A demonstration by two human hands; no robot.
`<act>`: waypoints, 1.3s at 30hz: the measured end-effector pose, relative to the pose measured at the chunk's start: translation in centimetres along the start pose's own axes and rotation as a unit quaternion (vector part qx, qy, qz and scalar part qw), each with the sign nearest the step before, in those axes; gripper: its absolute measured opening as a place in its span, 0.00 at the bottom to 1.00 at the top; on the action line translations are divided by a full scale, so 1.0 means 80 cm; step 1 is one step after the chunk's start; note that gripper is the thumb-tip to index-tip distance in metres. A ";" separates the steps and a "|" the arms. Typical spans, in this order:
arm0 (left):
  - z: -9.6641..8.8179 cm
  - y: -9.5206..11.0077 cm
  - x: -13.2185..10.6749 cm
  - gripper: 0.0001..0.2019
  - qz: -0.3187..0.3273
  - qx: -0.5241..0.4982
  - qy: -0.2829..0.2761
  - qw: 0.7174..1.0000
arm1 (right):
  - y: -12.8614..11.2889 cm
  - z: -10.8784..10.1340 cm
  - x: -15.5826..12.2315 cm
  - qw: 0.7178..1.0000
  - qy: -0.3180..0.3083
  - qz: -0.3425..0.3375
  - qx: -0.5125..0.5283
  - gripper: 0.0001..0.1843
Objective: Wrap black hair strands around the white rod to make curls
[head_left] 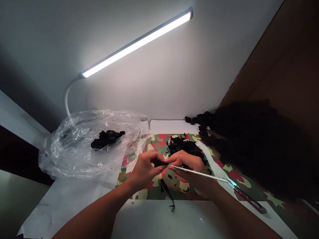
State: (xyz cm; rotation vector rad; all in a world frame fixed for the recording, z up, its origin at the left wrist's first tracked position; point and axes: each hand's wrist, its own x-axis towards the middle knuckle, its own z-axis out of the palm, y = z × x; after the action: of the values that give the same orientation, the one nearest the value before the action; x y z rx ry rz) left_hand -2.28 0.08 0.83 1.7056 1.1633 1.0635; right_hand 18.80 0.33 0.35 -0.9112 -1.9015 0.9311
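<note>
Over the camouflage-patterned sheet [152, 141], my two hands meet at the fingertips. My left hand [147, 166] is closed, pinching a small black piece [160, 163]. In my right hand [186, 162], also closed, is a thin pale stick-like tool [199, 173]; one end touches the black piece and the rest slants back over the wrist. Its exact kind cannot be made out. Just behind the right hand lies a heap of black scraps [183, 144]. A curled black strip [168, 192] lies below the hands.
A clear plastic bag [74, 156] with several black pieces [107, 138] inside stands at the left. A large black pile [254, 142] fills the right side. Scissors [250, 199] lie near my right forearm. A lit tube lamp [137, 44] hangs above.
</note>
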 end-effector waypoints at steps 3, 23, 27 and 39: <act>-0.002 0.001 0.000 0.04 0.013 0.039 0.005 0.999 | -0.003 0.000 0.001 1.000 -0.015 -0.020 0.001 0.16; -0.004 -0.002 0.000 0.06 -0.003 0.064 0.000 0.998 | -0.006 0.006 0.010 0.956 -0.010 -0.246 -0.160 0.11; -0.001 -0.007 0.002 0.05 -0.041 0.015 -0.003 0.999 | -0.005 0.020 0.008 0.913 0.007 -0.309 -0.266 0.11; -0.001 -0.002 0.001 0.06 0.006 -0.007 0.017 1.000 | 0.017 0.023 0.013 0.952 0.107 -0.172 -0.230 0.10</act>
State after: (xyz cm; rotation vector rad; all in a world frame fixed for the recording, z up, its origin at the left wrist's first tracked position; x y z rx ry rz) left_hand -2.41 0.21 0.75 1.6911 1.1649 1.1106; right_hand 17.12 1.34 -1.19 -0.8588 -2.0317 0.1720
